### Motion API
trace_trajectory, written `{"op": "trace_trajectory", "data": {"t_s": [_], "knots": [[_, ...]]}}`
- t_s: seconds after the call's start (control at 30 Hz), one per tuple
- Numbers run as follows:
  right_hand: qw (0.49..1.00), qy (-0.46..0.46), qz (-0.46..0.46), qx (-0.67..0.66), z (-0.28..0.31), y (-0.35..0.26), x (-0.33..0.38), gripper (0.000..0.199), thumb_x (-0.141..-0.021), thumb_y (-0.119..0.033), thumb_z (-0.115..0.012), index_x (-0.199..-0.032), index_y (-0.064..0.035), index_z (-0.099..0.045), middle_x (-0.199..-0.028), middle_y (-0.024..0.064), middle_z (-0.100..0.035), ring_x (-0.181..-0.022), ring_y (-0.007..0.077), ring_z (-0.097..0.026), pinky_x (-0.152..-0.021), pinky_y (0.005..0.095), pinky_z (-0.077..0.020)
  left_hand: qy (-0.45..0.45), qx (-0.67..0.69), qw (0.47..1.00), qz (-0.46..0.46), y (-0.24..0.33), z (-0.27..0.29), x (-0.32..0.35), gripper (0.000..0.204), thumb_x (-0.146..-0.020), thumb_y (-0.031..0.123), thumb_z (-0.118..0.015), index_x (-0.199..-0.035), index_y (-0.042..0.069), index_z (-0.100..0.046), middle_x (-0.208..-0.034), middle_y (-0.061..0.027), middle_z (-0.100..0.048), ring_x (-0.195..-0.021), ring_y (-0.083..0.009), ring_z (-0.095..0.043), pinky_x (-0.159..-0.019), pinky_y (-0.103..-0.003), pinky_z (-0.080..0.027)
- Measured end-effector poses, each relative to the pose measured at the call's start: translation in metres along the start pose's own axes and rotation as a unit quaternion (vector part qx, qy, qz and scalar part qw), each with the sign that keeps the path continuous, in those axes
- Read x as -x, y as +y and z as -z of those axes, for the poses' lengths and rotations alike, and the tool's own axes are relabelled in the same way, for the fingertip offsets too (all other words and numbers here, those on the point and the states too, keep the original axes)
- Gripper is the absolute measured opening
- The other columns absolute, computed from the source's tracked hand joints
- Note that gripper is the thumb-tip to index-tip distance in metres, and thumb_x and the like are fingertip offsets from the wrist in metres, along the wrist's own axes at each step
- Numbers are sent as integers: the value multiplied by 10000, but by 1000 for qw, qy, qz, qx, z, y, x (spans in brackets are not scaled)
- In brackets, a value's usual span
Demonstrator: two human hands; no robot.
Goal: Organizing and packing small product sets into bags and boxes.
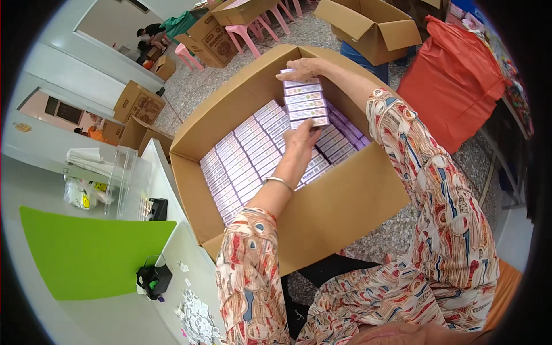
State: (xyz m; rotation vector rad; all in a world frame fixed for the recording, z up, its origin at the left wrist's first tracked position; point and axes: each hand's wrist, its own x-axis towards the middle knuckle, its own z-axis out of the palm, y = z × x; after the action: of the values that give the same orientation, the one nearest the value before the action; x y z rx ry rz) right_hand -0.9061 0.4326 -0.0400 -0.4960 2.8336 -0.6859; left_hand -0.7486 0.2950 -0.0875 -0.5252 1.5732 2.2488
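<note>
A large open cardboard carton [339, 224] stands in front of me, lined with rows of small white-and-purple boxes [238, 155]. Between my two hands is a short row of the same small boxes [305, 102], at the carton's far right part above the others. My right hand [302, 70] is closed over the row's far end. At the near end my left hand [302, 138] presses with its thumb and fingers, a bangle on its wrist. Purple sides of more boxes [348, 126] show to the right of the held row.
A red plastic bag [451, 86] bulges at the right, beside another open carton [371, 29]. On the left, a white desk [178, 259] carries a green divider [95, 253], a black holder [154, 280] and scattered paper pieces [197, 316]. Pink stools [244, 37] and cartons stand farther back.
</note>
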Motion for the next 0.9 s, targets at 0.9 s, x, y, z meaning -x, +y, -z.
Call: {"op": "trace_trajectory", "data": {"t_s": [0.9], "knots": [[994, -94, -17, 55, -57, 38, -55, 874, -780, -717, -484, -1340, -46, -504, -1346, 187, -513, -1229, 334, -500, -1011, 413, -405, -4, -70, 998, -9, -50, -38, -36, 390, -856, 196, -646, -1116, -76, -546, -1043, -100, -610, -917, -216, -576, -773, -364, -507]]}}
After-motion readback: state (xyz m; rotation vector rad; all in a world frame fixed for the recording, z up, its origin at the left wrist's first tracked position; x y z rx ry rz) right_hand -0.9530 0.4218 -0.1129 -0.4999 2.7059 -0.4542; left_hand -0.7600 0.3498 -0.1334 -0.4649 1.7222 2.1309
